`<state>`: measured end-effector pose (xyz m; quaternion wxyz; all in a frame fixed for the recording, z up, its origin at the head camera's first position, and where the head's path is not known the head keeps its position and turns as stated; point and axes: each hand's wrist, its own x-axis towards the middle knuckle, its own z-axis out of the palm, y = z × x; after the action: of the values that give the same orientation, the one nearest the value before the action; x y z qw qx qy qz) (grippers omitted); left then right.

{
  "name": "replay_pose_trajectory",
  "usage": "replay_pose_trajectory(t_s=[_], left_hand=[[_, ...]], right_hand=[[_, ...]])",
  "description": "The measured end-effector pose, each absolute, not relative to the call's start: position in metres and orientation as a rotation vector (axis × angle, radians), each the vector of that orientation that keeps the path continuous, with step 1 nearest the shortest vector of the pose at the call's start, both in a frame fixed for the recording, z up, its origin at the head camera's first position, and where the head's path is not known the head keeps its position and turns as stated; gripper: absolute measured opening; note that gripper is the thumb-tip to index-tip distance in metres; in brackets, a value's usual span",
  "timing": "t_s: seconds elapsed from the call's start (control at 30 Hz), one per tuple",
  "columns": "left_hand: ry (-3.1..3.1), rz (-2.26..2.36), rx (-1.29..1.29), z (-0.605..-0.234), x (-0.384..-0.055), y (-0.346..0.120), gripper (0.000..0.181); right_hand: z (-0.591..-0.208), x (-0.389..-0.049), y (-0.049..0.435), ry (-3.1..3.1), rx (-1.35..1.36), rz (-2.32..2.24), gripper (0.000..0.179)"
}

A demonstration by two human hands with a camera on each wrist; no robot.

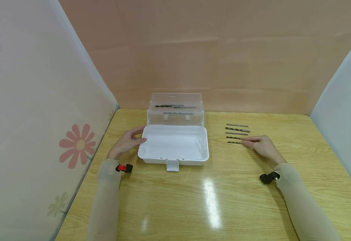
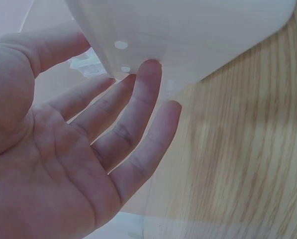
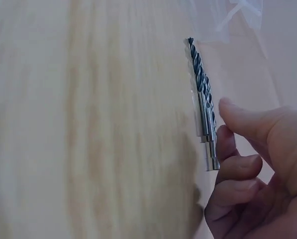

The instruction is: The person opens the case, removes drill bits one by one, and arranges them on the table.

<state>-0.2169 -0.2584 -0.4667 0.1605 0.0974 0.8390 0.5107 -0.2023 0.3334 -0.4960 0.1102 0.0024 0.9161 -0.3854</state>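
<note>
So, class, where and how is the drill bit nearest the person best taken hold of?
Probably by its right end, pinched between thumb and finger, coming from the right, where the right hand is. The drill bit lies crosswise, fluted part to the left; another bit lies close on its far side.

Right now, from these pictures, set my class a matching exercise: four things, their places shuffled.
Things
1. White rectangular plastic box
2. Translucent plastic upper section
3. Left hand
4. Right hand

Places
A. Touching the box's left side
B. Standing open on the wooden table
C. At the nearest dark metal drill bit
D. Raised behind the box's opening

Pairs: 1-B, 2-D, 3-A, 4-C
</note>
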Motion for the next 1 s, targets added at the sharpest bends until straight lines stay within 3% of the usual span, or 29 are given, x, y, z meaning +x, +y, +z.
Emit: replay_pose_trajectory(t_s=[0.53,1.0], left_hand=[[2.400,1.448,0.267,-0.467,-0.216,-0.260,0.073],[2.388,1.464,0.276,-0.465,-0.215,-0.260,0.072]], right_hand=[[-0.450,-0.213,0.311,2.737,-0.062,-1.180,0.069],[-0.406,-0.238,0.248,2.762,-0.227,-1.182,0.060]])
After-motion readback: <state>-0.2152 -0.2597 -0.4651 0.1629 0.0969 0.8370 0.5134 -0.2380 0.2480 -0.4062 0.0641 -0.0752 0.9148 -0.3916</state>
